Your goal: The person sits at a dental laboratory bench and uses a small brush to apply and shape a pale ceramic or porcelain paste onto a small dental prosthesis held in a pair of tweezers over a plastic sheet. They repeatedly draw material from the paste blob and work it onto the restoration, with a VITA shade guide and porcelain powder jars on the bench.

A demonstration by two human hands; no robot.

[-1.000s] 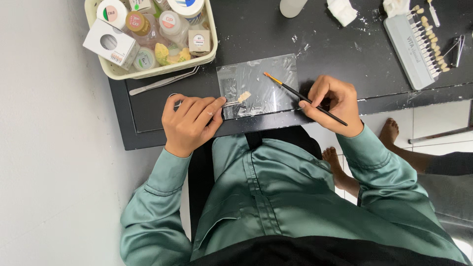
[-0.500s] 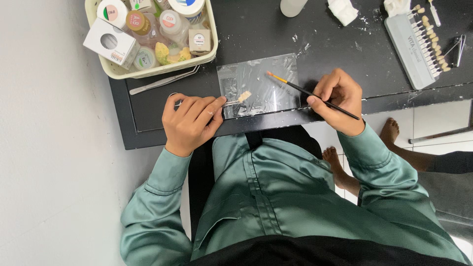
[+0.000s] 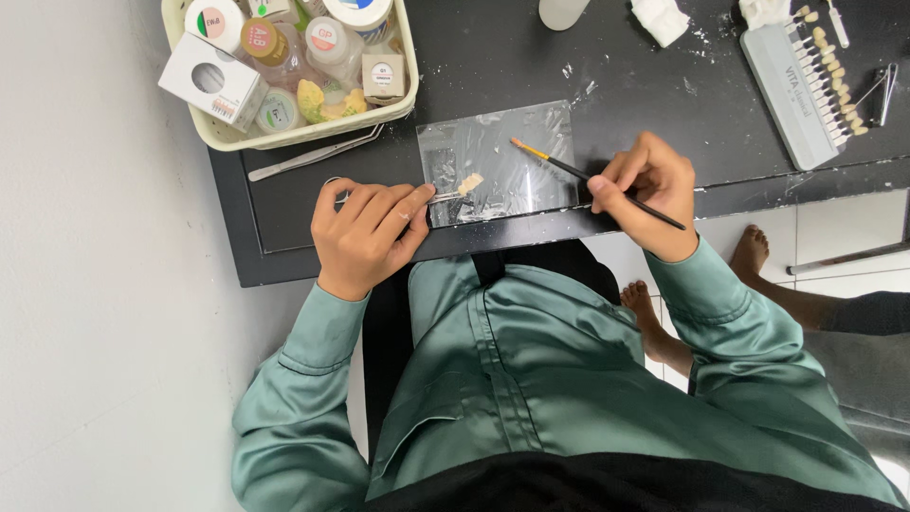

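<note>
Fingers of the right hand (image 3: 649,185) pinch a thin black brush (image 3: 592,180); the left hand (image 3: 365,232) grips a metal holder bearing a small cream tooth piece (image 3: 470,182) over the clear glass slab (image 3: 498,161). Steady, light strokes seem best.

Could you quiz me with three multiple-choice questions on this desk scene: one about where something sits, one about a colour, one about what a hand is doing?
1. Where is the basket of small jars?
A. at the desk's far left corner
B. on the floor
C. beside the tooth shade guide

2. What colour are the person's sleeves?
A. red
B. green
C. white

3. What is the right hand doing?
A. lying flat and empty
B. lifting a jar
C. holding a thin brush

Answers:
1 A, it sits at the left end of the black desk, far from the shade guide.
2 B, both sleeves are green.
3 C, its fingers pinch the brush, whose tip is over the clear sheet, while the left hand holds a tool with a pale tooth-like piece.
</note>
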